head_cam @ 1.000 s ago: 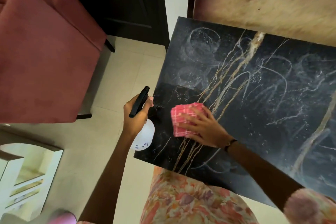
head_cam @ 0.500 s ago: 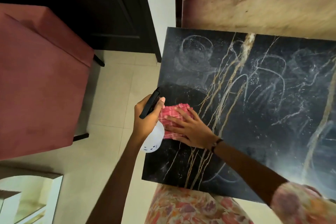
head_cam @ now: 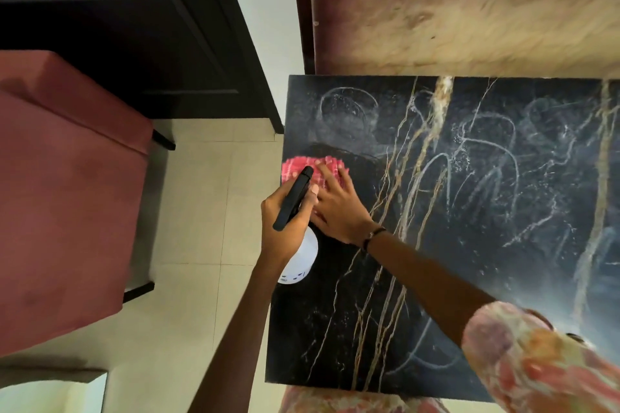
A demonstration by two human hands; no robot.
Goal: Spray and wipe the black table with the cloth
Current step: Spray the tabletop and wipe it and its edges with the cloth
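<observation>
The black table (head_cam: 469,245) has gold veins and pale smeared marks across its top. A pink checked cloth (head_cam: 295,168) lies at the table's left edge. My right hand (head_cam: 339,208) presses flat on the cloth with straight, spread fingers. My left hand (head_cam: 285,225) grips a white spray bottle (head_cam: 300,261) with a black trigger head (head_cam: 293,198), held over the table's left edge, just left of my right hand and partly covering the cloth.
A red upholstered chair (head_cam: 67,194) stands on the tiled floor (head_cam: 201,245) to the left. A dark door (head_cam: 117,27) is behind it. A worn wooden surface (head_cam: 469,10) borders the table's far side.
My right hand has slid the cloth left and away from me, to the table's left edge. The bottle in my left hand has come closer to the right hand. The camera view shifted.
</observation>
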